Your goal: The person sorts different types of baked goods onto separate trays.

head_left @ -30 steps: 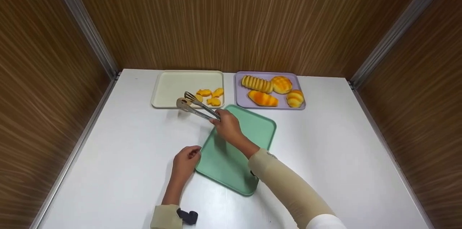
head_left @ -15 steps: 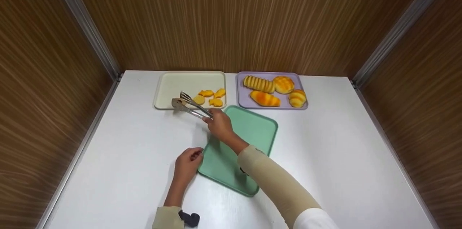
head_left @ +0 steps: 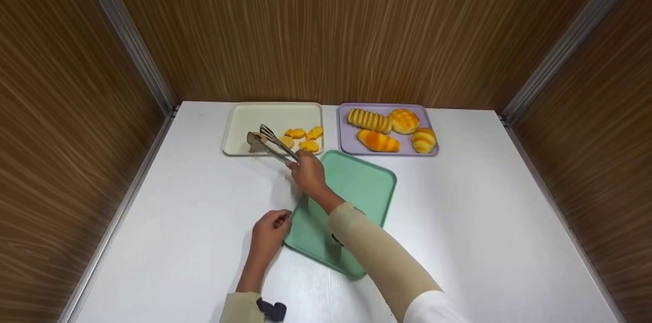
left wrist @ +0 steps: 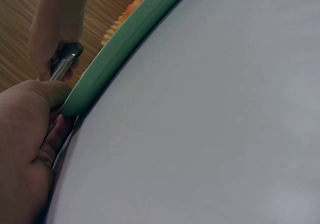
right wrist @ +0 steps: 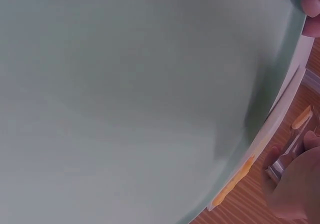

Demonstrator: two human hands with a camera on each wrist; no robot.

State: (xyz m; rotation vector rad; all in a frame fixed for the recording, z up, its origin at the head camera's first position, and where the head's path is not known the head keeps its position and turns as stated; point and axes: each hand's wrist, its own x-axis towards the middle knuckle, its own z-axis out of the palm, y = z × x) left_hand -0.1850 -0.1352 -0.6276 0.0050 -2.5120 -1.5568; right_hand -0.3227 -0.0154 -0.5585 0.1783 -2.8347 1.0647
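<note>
My right hand [head_left: 309,172] grips metal tongs [head_left: 277,145], whose heads are over the front of the cream tray [head_left: 244,116]. Between the tong heads is a small brownish cookie-like piece [right wrist: 301,118], partly hidden. On that tray's right side lie several yellow-orange crackers [head_left: 309,146], some fish-shaped, and a round one [head_left: 287,141] by the tongs. Lower down, my left hand [head_left: 269,231] pinches the left edge of the green tray [head_left: 356,180], thumb above the rim and a finger below in the left wrist view. My right forearm crosses over the green tray.
A purple tray [head_left: 349,147] at the back right holds a ridged loaf [head_left: 369,120], a round bun [head_left: 405,121], a long bun [head_left: 378,140] and a rolled bun [head_left: 424,140]. Wood-grain panels [head_left: 326,32] wall the white table [head_left: 473,221] at the back and sides.
My right hand has carried the tongs leftward and farther away, from the cream tray's front edge to over that tray. My left hand stays at the green tray's edge. The view has shifted slightly.
</note>
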